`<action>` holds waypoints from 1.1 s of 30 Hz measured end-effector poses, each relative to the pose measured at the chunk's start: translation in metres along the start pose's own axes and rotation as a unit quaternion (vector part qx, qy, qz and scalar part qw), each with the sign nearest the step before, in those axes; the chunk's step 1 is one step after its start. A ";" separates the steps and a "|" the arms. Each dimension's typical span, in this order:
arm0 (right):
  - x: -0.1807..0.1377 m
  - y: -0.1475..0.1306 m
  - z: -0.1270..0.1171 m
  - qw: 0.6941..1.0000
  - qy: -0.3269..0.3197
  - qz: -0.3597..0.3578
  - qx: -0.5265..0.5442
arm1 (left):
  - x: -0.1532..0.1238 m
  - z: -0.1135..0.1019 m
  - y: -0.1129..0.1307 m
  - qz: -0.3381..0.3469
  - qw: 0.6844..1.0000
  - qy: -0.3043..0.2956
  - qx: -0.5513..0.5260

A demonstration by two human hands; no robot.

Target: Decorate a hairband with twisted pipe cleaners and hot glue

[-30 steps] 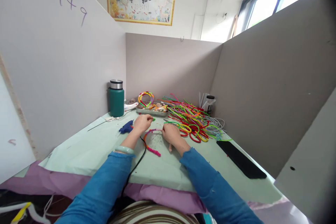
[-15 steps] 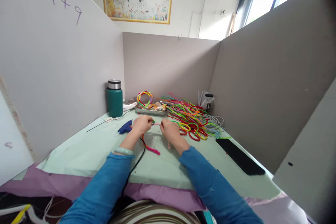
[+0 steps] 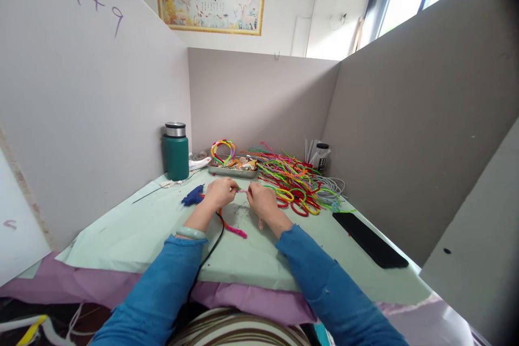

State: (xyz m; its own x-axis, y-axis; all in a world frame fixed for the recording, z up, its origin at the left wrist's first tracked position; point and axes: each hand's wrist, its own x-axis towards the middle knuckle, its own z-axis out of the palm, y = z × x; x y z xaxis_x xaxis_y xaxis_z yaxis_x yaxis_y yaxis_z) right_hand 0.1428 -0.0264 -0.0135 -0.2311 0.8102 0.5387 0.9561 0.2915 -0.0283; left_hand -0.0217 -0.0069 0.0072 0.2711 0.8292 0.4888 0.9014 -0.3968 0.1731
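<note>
My left hand point(image 3: 221, 192) is closed in a pinch on one end of a short pink cord point(image 3: 242, 191), with a bit of green at the fingertips. From the other side my right hand point(image 3: 263, 204) pinches the same cord, so it runs taut between the two, just above the table. Below the left hand, an orange strand with a fuzzy pink end point(image 3: 235, 231) lies on the table covering; its upper part is hidden. A pale pinkish tip point(image 3: 260, 224) shows beneath my right hand. Beside the left wrist lies a blue glue gun point(image 3: 193, 195).
A metal tray point(image 3: 233, 171) of small pieces, with a multicoloured ring point(image 3: 223, 152), stands behind my hands. A heap of coloured cords point(image 3: 290, 175) spreads to the right. A green bottle point(image 3: 176, 155) stands left, a black flat object point(image 3: 368, 240) right. A black cable point(image 3: 214, 246) crosses the front.
Both hands keep almost the same place and grip on the pink cord. The whole view has shifted very slightly.
</note>
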 end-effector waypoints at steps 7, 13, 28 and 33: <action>0.000 0.001 -0.003 1.000 0.000 0.009 0.009 | 0.002 0.001 -0.002 0.015 0.999 0.003 -0.043; -0.001 0.003 -0.004 0.998 0.043 0.015 0.035 | 0.012 0.000 -0.015 -0.054 0.978 0.055 -0.194; 0.000 0.001 -0.005 0.989 0.127 0.030 0.070 | 0.005 0.004 -0.004 0.111 0.972 0.129 -0.164; 0.000 0.000 -0.005 0.990 0.114 0.033 0.073 | 0.004 0.006 -0.002 0.081 0.987 0.102 -0.099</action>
State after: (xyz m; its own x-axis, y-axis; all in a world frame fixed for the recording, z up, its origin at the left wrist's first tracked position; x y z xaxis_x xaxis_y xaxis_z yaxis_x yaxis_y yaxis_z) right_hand 0.1441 -0.0291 -0.0094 -0.1060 0.6987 0.7075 0.9276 0.3259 -0.1828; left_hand -0.0205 0.0000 0.0037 0.3149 0.6601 0.6820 0.7631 -0.6033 0.2315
